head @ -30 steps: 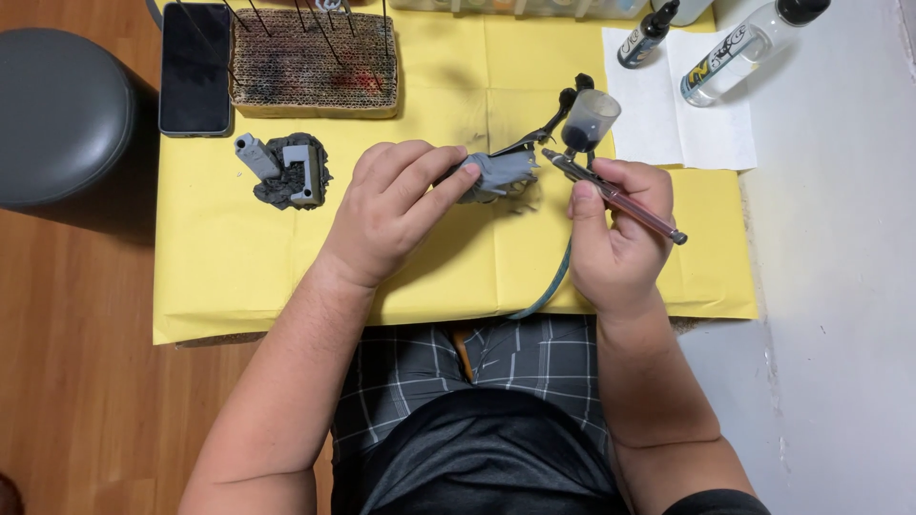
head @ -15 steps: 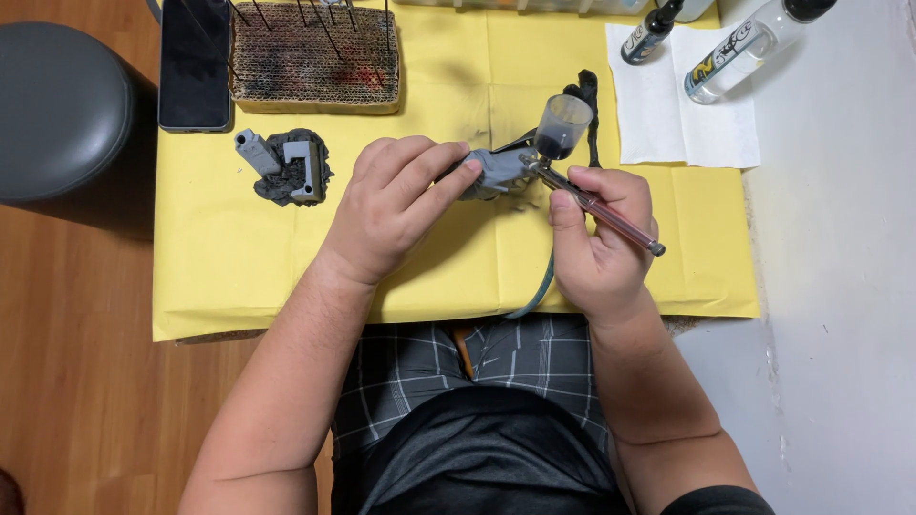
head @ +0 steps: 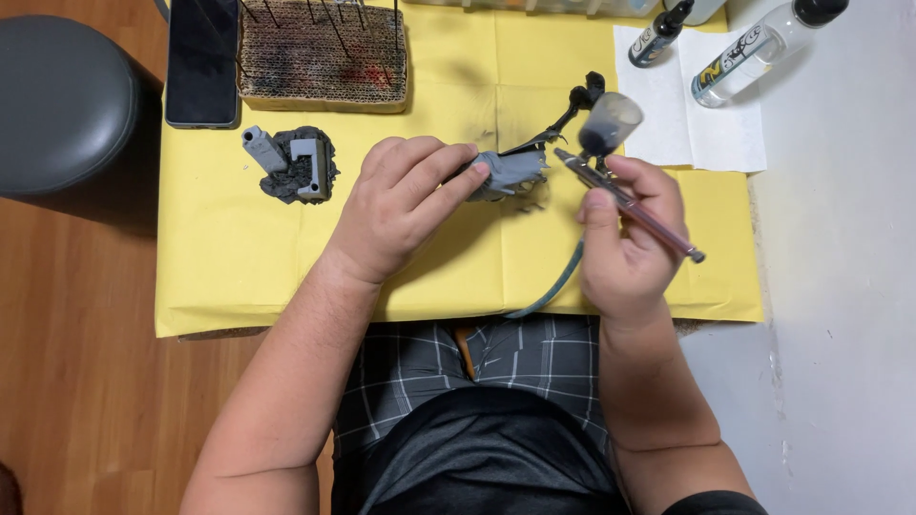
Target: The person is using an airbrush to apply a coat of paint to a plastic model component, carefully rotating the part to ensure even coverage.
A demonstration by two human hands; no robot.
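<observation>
Over the last second the right hand [head: 625, 238] has swung the airbrush [head: 625, 202] in from the right, so its tip and the dark paint cup [head: 609, 124] now sit just beside the grey model piece [head: 510, 172]; before, the tool was further off and angled away. The left hand [head: 405, 205] has barely shifted and keeps the piece at the same spot over the yellow paper [head: 239, 277], near the middle of the tabletop. Judging from that, the nozzle is lined up on the part for paint work, close range. Left hand: knuckles up, fingers curled, thumb and forefingers pinching the near end of the model piece, wrist coming in from the lower left. Right hand: closed round the airbrush body, forefinger on top near the cup, rear end of the tool sticking out toward the right edge, green hose [head: 553, 286] trailing down toward the front edge. A thin dark spike of the model reaches toward the far edge. Elsewhere: small grey base [head: 296, 164] on the left, cardboard block with sticks [head: 324, 57] and phone [head: 202, 62] at the far left corner, two bottles [head: 754, 52] on a paper towel [head: 706, 143] at the far right. Stool [head: 62, 105] stands off the left edge.
</observation>
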